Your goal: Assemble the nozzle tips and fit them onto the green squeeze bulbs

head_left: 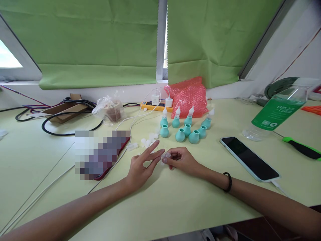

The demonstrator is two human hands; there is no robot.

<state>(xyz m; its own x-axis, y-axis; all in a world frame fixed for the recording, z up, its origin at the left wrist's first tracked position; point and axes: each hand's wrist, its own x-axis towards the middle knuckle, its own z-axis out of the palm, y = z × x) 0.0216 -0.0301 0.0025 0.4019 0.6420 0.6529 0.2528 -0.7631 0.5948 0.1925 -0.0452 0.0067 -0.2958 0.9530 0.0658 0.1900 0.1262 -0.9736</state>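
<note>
Near the middle of the pale table, my right hand (181,160) pinches a small clear plastic piece (166,155) between thumb and fingers. My left hand (143,164) is beside it with its fingers spread, the fingertips at or close to the piece's left side; whether they grip it is unclear. Just behind my left hand lie several loose translucent white pieces (150,139). Farther back stand several teal bulbs; some, like this bulb (177,121), carry a clear pointed tip, while others, like this front bulb (194,136), have an open neck.
A phone (250,159) lies at the right near a tilted bottle (278,108) and a green-black handle (302,148). At the left are a blurred-out device (105,155) and cables. Pink bubble wrap (188,98), a power strip (156,106) and bagged tape (112,111) sit at the back.
</note>
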